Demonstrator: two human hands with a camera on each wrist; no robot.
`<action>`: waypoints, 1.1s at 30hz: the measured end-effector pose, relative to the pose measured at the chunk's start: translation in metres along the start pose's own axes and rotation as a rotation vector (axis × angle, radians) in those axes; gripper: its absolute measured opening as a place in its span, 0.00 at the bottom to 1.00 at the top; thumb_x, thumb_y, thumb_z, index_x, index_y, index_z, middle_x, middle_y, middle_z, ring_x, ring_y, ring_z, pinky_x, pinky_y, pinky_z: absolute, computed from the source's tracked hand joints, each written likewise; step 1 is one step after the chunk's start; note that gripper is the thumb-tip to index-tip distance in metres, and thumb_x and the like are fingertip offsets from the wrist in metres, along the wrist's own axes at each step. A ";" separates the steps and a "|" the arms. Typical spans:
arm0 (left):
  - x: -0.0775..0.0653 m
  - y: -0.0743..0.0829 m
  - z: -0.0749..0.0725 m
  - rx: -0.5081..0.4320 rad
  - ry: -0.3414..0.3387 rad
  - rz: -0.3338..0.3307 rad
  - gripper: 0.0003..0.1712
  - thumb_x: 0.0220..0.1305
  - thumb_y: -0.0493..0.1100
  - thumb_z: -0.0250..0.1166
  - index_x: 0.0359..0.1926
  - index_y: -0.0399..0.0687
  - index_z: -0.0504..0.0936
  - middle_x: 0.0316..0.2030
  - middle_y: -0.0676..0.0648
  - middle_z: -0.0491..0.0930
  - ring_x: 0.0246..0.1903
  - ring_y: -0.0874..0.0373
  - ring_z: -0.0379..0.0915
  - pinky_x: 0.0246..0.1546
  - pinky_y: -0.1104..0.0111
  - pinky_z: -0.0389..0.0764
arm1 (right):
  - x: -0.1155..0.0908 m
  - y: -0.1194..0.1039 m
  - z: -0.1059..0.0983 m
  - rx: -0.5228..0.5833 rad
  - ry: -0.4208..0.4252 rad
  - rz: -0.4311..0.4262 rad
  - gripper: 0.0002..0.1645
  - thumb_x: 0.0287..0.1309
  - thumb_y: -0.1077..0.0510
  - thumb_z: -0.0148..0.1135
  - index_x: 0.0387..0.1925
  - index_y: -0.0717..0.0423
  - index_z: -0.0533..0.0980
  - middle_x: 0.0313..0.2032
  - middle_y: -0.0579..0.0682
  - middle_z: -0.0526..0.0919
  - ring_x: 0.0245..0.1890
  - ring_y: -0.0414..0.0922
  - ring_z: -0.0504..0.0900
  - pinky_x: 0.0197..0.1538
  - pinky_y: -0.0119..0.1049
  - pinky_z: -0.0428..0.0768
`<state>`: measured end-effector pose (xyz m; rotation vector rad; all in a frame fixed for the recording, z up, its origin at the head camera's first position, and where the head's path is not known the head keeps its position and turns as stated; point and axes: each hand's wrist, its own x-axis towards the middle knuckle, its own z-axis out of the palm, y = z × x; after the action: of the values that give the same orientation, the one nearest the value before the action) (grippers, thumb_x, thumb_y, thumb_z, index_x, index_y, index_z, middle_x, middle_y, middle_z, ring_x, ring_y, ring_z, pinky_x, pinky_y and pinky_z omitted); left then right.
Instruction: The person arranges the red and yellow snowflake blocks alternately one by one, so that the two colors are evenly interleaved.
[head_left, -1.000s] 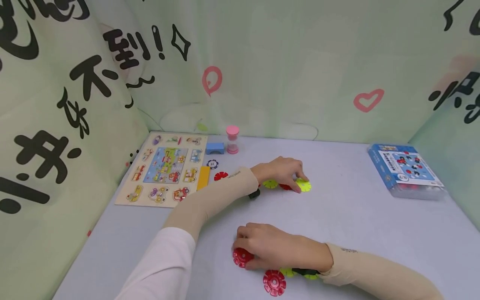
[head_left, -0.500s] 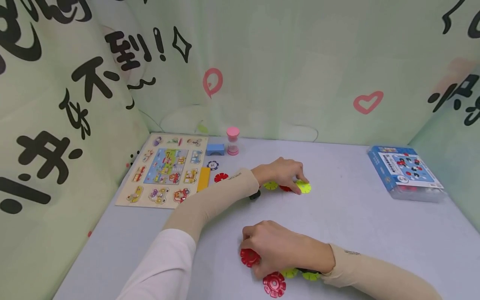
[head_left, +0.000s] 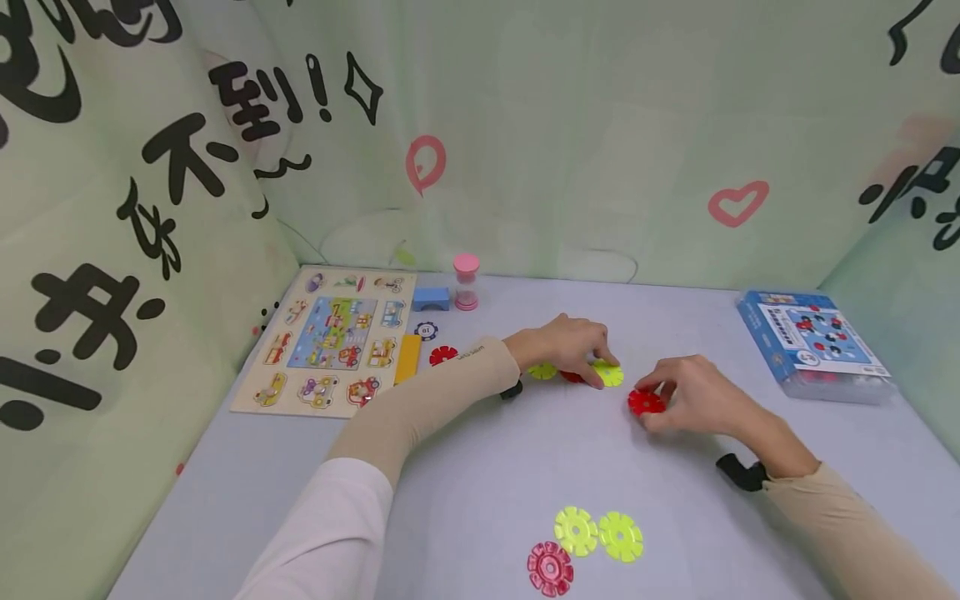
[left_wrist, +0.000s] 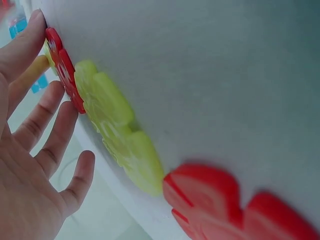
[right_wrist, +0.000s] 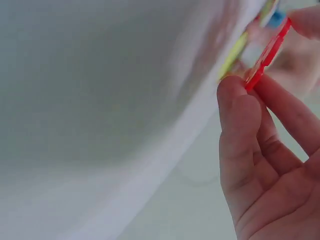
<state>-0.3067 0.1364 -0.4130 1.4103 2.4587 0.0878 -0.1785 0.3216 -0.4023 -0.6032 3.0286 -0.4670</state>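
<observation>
Beyond my reaching left sleeve, a row of petal-edged plastic discs lies on the table. My left hand (head_left: 564, 347) rests at its right end, fingers loosely extended and touching the row. A yellow disc (head_left: 609, 372) forms that end, beside a red disc (left_wrist: 67, 75) and another yellow disc (left_wrist: 115, 120). A nearer red disc (left_wrist: 215, 200) borders that one; my sleeve hides it in the head view. My right hand (head_left: 701, 396) pinches a loose red disc (head_left: 646, 403) between thumb and fingers, just right of the row. In the right wrist view this disc stands tilted on edge.
Two yellow discs (head_left: 598, 533) and a red disc (head_left: 551, 569) lie near the front. A wooden picture puzzle (head_left: 330, 337), an orange block (head_left: 407, 358), a blue block (head_left: 431, 299) and a pink sand timer (head_left: 466, 282) stand left. A blue box (head_left: 813, 346) lies far right.
My right hand has lifted the red disc from the front group and carried it right and back, to the row's end. The yellow discs beneath it are now uncovered. My left hand has stayed put.
</observation>
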 end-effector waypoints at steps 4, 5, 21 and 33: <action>0.000 -0.001 0.001 -0.011 0.003 0.004 0.30 0.51 0.66 0.66 0.57 0.79 0.74 0.47 0.61 0.72 0.46 0.69 0.67 0.45 0.68 0.66 | 0.012 0.033 -0.005 -0.004 -0.001 0.085 0.25 0.35 0.47 0.78 0.38 0.52 0.85 0.30 0.44 0.82 0.29 0.40 0.74 0.28 0.28 0.74; 0.000 -0.001 0.001 -0.017 0.002 0.004 0.30 0.51 0.66 0.67 0.57 0.79 0.74 0.47 0.61 0.72 0.46 0.69 0.67 0.45 0.68 0.67 | 0.016 0.037 -0.005 -0.006 -0.008 0.089 0.25 0.36 0.46 0.78 0.39 0.52 0.84 0.30 0.45 0.83 0.29 0.40 0.75 0.29 0.28 0.74; 0.006 0.001 0.001 -0.052 -0.005 -0.025 0.29 0.50 0.64 0.68 0.56 0.78 0.75 0.46 0.61 0.73 0.46 0.69 0.68 0.45 0.67 0.68 | 0.029 0.043 -0.001 0.086 -0.073 0.066 0.29 0.44 0.49 0.75 0.49 0.57 0.81 0.34 0.49 0.79 0.33 0.43 0.75 0.32 0.28 0.74; 0.019 0.006 -0.005 -0.207 -0.039 -0.062 0.30 0.45 0.62 0.73 0.53 0.74 0.79 0.47 0.64 0.78 0.50 0.69 0.67 0.53 0.59 0.69 | -0.014 0.001 0.007 0.104 0.006 0.019 0.23 0.45 0.44 0.73 0.43 0.49 0.82 0.35 0.42 0.81 0.34 0.39 0.77 0.33 0.27 0.77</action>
<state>-0.3123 0.1555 -0.4115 1.2362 2.3813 0.2890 -0.1654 0.3256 -0.4097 -0.5681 2.9894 -0.6224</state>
